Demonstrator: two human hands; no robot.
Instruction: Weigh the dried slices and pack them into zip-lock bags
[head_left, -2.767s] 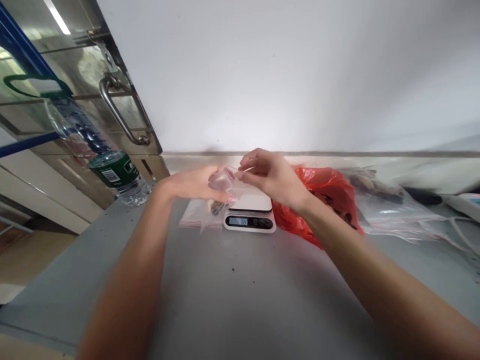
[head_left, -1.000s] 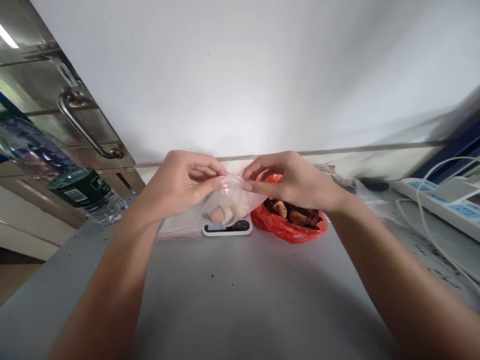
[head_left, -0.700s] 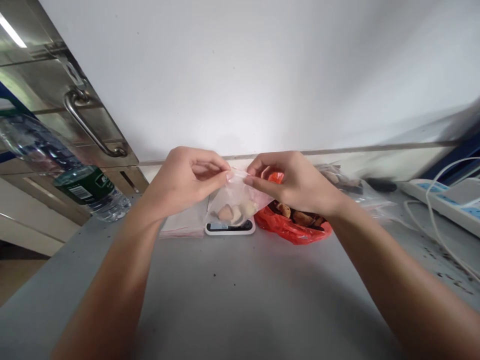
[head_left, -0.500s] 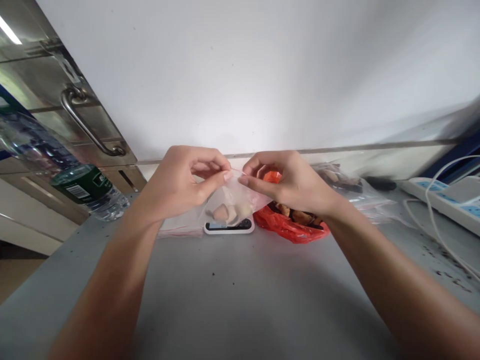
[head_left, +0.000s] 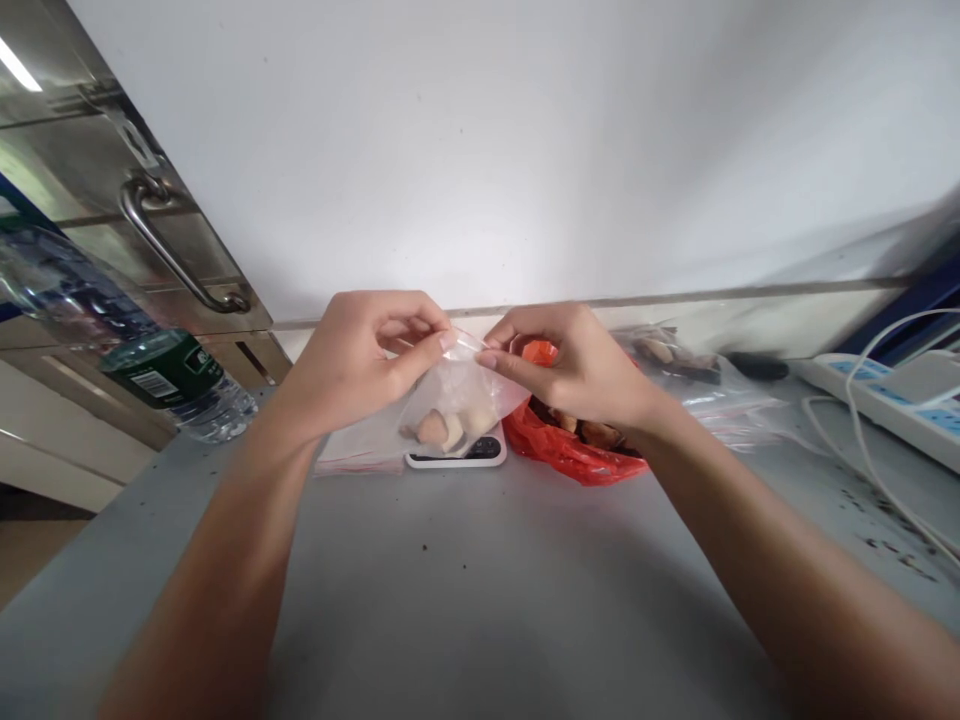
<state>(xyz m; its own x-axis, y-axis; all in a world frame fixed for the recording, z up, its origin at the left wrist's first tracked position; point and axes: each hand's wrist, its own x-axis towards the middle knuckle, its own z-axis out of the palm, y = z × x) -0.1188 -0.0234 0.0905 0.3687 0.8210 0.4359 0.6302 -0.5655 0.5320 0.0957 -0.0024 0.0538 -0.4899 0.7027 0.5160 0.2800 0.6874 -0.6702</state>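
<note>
A small clear zip bag (head_left: 459,400) with a few pale and pinkish pieces at its bottom hangs above a small white digital scale (head_left: 456,458). My left hand (head_left: 360,358) pinches the bag's top edge at its left end. At the right end of that edge my right hand (head_left: 570,362) pinches it too. The two pinches almost touch. The bag covers most of the scale.
A red plastic bag (head_left: 570,445) holding brown pieces lies right of the scale. Flat clear bags (head_left: 360,455) lie left of it, more bags (head_left: 697,385) at the right. A water bottle (head_left: 142,360) stands at left, a power strip (head_left: 892,405) with cables at right.
The bag was lifted off the scale and both hands moved to its top edge. In the last second the pinching fingers have come closer together along that edge.
</note>
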